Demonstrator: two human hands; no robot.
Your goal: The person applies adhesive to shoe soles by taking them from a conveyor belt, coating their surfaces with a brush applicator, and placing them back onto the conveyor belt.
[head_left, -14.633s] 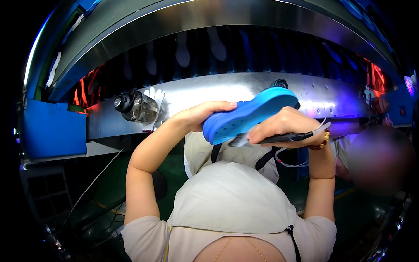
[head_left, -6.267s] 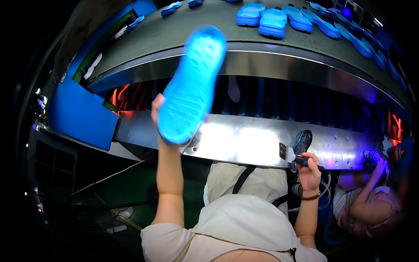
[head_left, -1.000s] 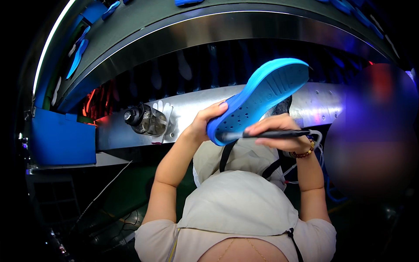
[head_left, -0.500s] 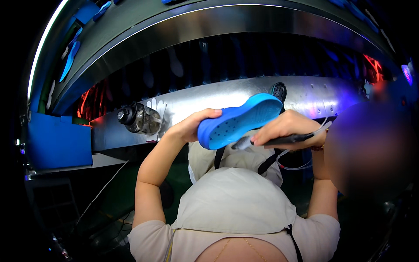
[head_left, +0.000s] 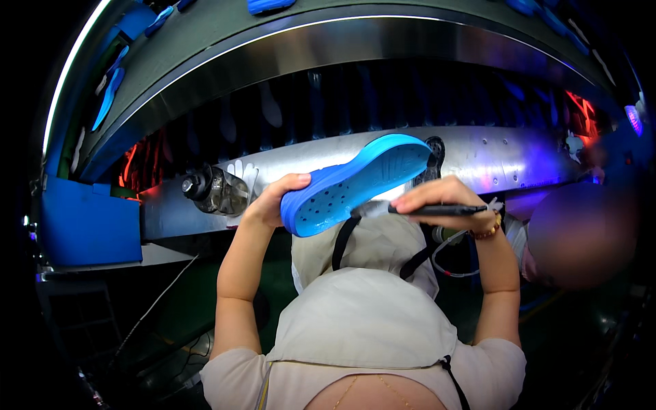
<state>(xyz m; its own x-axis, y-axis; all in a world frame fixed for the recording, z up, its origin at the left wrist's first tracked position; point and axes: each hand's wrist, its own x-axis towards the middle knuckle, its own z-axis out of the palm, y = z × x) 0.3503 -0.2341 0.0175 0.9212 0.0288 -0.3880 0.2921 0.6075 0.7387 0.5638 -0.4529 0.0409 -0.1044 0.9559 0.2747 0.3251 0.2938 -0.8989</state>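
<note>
My left hand [head_left: 277, 197] is closed around the left end of a blue shoe sole [head_left: 362, 176], thumb over its upper rim. The sole is tilted with its hollow, light-blue inner face toward me, and small dark holes dot that face at the held end. In my right hand [head_left: 444, 195] is a brush [head_left: 447, 210] with a black handle, gripped like a pen. Its pale bristle tip is at the inner face near the lower edge, and seems to touch it. A thin clear tube shows by my right wrist.
A metal ledge [head_left: 478, 160] runs behind my hands, bearing a dark shoe sole [head_left: 434, 158] and a see-through bottle with black cap [head_left: 224, 193]. A blue box [head_left: 92, 222] stands left. Beyond, a conveyor belt [head_left: 205, 35] carries blue pieces. Another person [head_left: 581, 236] is close on my right.
The sole has moved left in my left hand, showing more of its inner face. The brush has come left with my right hand, its tip now over that face.
</note>
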